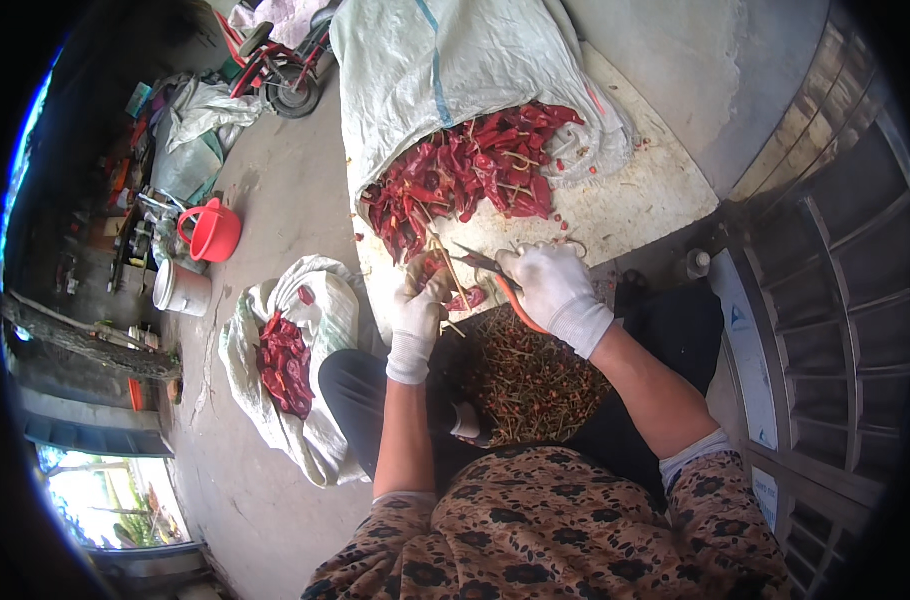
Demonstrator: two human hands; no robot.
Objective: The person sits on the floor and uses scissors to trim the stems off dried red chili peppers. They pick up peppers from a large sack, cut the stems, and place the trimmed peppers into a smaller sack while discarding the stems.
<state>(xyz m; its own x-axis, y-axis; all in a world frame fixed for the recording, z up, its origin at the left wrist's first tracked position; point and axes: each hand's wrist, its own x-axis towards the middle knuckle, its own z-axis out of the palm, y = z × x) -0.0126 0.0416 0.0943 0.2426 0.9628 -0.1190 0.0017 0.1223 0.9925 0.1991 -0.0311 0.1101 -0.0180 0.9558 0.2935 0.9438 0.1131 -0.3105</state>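
Observation:
My left hand [417, 312], in a white glove, is closed around a dried red chili [432, 265], and a long pale stalk sticks up beside it. My gloved right hand [557, 288] grips scissors [521, 308] with orange handles. Their dark blades are parted and point left, close to the chili. Another red chili [466, 299] lies just right of my left hand. Beyond both hands, a heap of dried red chilies [465, 180] spills from a large white woven sack [475, 60] onto a pale board [655, 195].
Between my legs lies a mass of cut stems [540, 380]. A second white sack [330, 300] holding red chilies stands on the floor to the left. Farther left are a red bucket [215, 232] and a white bucket [185, 290]. A metal door [825, 290] stands at the right.

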